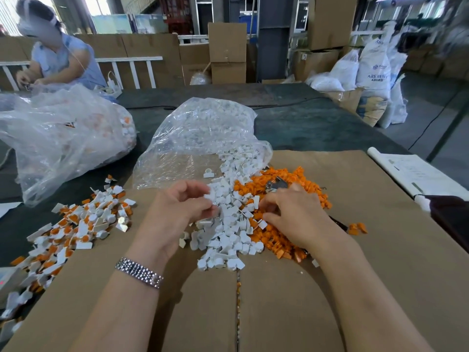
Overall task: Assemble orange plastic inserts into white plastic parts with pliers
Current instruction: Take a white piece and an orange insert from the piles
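One white part (pixel 208 196) sits pinched in your left hand (pixel 189 203). Your right hand (pixel 291 212) holds the pliers (pixel 275 185) while picking an orange insert (pixel 256 214); take only one.

The right hand (pixel 294 214) covers most of the pliers (pixel 276 185); the left hand (pixel 182 207) fingers blur around something white.
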